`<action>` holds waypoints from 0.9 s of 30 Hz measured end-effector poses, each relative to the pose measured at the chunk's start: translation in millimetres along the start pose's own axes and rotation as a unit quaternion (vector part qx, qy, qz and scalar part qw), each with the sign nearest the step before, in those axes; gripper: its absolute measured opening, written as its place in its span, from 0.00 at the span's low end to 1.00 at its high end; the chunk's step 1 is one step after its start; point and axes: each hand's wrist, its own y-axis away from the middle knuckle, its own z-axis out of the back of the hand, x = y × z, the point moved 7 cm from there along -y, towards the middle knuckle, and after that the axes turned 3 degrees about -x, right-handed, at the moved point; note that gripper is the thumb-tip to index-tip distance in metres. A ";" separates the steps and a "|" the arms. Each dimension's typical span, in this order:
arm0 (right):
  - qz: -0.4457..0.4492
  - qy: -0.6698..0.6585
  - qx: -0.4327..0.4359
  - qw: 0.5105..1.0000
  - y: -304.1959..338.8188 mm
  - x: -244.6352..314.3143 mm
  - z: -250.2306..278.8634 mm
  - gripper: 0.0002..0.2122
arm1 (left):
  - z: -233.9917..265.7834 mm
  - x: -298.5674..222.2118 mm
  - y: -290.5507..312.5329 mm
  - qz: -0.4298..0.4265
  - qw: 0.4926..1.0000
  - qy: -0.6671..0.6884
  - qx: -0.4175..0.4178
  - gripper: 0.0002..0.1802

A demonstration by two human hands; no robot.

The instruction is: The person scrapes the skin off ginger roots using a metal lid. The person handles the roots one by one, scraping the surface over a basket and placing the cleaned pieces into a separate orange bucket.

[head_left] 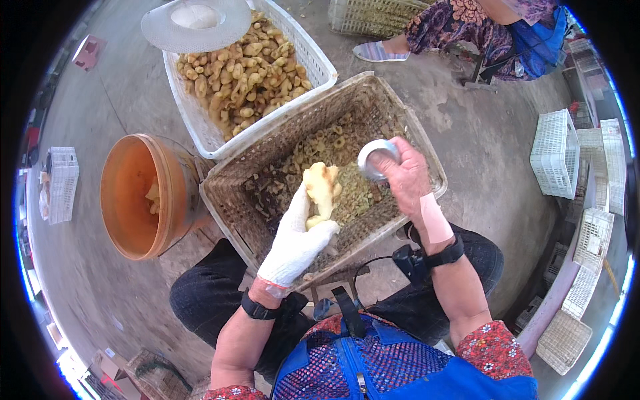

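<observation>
My left hand, in a white knit glove, grips a knobby piece of ginger that stands up above its fingers. In my bare right hand is a round silvery metal ring, with the fingers wrapped around it. The ring is a little to the right of the ginger and apart from it. Both hands are over a dirty white plastic crate, whose bottom is covered with peelings and scraps. A pale patch covers my right wrist.
A white crate full of ginger stands beyond, with a pale hat on its edge. An orange bucket is at left. Another person's shoe shows at far right; stacked crates line the right.
</observation>
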 end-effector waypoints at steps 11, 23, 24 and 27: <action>-0.087 -0.216 0.138 0.963 16.4 -11.4 -36.7 0.12 | -0.3 4.0 0.9 -0.028 0.994 -0.098 -0.032 0.47; -0.113 -0.238 0.162 0.951 22.5 -25.5 -49.7 0.09 | 11.4 44.8 -3.0 0.174 0.929 0.324 -0.039 0.28; -0.116 -0.235 0.159 0.952 23.1 -26.6 -51.0 0.09 | 12.3 48.7 -2.2 0.179 0.927 0.327 -0.043 0.28; -0.110 -0.191 0.138 0.965 19.6 -34.4 -42.4 0.08 | 9.1 34.8 -3.6 0.160 0.918 0.360 -0.057 0.28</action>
